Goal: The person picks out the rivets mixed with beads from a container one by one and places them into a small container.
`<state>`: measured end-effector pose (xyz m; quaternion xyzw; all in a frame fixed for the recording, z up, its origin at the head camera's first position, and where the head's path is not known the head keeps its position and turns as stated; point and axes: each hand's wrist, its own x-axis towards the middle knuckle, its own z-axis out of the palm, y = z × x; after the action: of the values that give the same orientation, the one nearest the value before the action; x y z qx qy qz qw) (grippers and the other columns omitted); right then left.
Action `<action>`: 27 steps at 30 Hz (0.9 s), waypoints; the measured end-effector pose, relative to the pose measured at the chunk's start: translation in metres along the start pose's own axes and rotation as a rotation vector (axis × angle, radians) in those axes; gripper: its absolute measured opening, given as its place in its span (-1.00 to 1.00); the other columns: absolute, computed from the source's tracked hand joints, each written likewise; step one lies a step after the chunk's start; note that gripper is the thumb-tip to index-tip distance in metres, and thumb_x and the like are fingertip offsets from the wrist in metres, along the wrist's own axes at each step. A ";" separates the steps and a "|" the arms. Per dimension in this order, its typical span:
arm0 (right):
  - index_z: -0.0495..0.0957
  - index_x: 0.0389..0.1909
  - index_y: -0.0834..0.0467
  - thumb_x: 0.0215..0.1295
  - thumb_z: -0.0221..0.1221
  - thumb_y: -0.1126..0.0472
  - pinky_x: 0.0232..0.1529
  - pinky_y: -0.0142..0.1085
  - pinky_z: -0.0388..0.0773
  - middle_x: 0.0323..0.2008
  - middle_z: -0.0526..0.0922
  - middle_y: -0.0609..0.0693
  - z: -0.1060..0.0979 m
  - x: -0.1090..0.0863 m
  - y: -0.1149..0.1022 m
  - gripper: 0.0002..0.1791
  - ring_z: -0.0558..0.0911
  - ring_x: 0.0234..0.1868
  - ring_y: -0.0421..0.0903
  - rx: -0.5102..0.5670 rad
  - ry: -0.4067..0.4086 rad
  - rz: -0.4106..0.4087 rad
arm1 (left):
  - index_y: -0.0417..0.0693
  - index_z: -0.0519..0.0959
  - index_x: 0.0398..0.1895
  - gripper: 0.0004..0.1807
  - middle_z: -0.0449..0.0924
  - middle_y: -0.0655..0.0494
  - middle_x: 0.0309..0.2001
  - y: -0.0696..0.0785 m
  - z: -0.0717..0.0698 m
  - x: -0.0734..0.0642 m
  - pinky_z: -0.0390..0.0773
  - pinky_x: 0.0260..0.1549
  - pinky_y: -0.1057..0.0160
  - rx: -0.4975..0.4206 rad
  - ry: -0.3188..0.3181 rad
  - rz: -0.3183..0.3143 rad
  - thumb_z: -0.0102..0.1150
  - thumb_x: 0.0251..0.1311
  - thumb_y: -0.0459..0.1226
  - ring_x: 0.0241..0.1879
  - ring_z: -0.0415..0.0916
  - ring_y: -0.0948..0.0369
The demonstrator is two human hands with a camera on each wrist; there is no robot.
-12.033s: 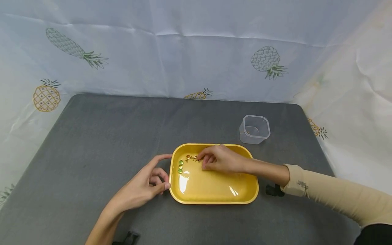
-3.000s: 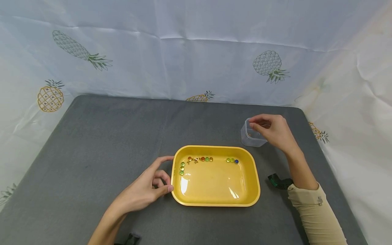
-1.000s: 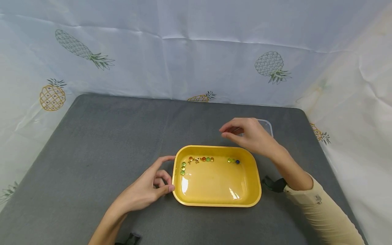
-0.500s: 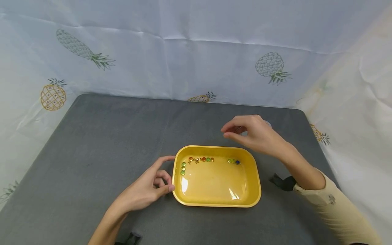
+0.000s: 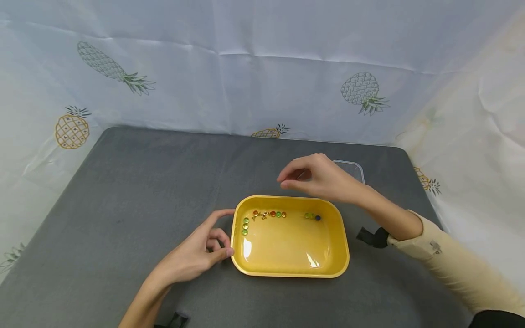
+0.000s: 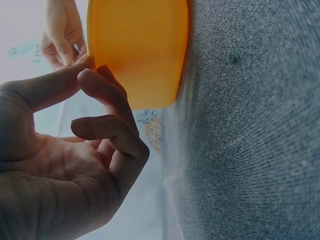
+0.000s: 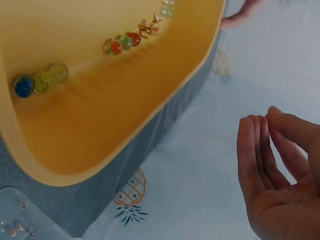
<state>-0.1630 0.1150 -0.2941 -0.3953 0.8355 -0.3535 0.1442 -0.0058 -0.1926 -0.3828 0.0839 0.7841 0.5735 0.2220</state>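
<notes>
The yellow tray [image 5: 287, 255] holds glass marbles and small gold-coloured pieces [image 5: 264, 216]. Green marbles [image 5: 245, 226] stand along its left wall. Red and green ones [image 5: 278, 214] continue the back row beside the gold pieces. A blue marble [image 7: 24, 86] sits with two yellow-green ones [image 7: 58, 73] near the back right corner. My left hand [image 5: 197, 253] rests thumb and index finger against the tray's left rim, other fingers loosely bent. Above the back rim hovers my right hand [image 5: 317, 177], thumb and fingertips drawn together; I cannot tell whether anything tiny is between them.
A clear plastic box [image 5: 357, 169] stands behind the tray to the right, partly hidden by my right hand. Small pieces [image 7: 20, 228] lie in it. The grey table [image 5: 164, 173] ends at a pineapple-print curtain [image 5: 229, 82].
Since the earliest frame, red, green, blue and yellow-green marbles have joined the tray. My right hand went to the clear box, then came left above the tray's back rim. The left hand stays.
</notes>
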 end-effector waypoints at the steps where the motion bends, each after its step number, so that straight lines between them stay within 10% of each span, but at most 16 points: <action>1: 0.83 -0.07 0.08 0.40 0.44 0.29 0.02 -0.32 0.78 -0.13 0.85 -0.08 0.001 0.002 -0.001 -0.85 0.78 -0.17 -0.17 0.008 -0.012 0.002 | 0.05 0.10 0.69 -0.10 0.65 -0.03 -0.23 0.000 0.000 0.000 0.54 -0.43 0.31 0.001 0.001 0.000 0.39 0.41 -0.35 -0.46 0.61 0.16; 15: 0.81 -0.09 0.15 0.43 0.42 0.27 -0.04 -0.32 0.78 -0.19 0.86 0.01 0.023 0.028 0.000 -0.89 0.78 -0.20 -0.18 0.100 -0.142 0.019 | 0.01 0.09 0.69 -0.11 0.65 -0.03 -0.23 -0.001 0.001 0.000 0.54 -0.44 0.32 0.001 -0.001 0.008 0.38 0.42 -0.35 -0.47 0.60 0.19; 27: 0.78 0.00 0.27 0.47 0.37 0.29 -0.09 -0.24 0.79 -0.20 0.83 0.22 0.042 0.036 0.002 -0.81 0.79 -0.20 0.22 0.264 -0.240 0.088 | 0.01 0.09 0.68 -0.11 0.65 -0.02 -0.22 -0.001 0.000 0.000 0.54 -0.43 0.32 0.003 -0.005 0.009 0.37 0.43 -0.35 -0.46 0.61 0.19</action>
<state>-0.1650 0.0685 -0.3242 -0.3752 0.7753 -0.4036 0.3085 -0.0057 -0.1930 -0.3832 0.0894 0.7840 0.5731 0.2213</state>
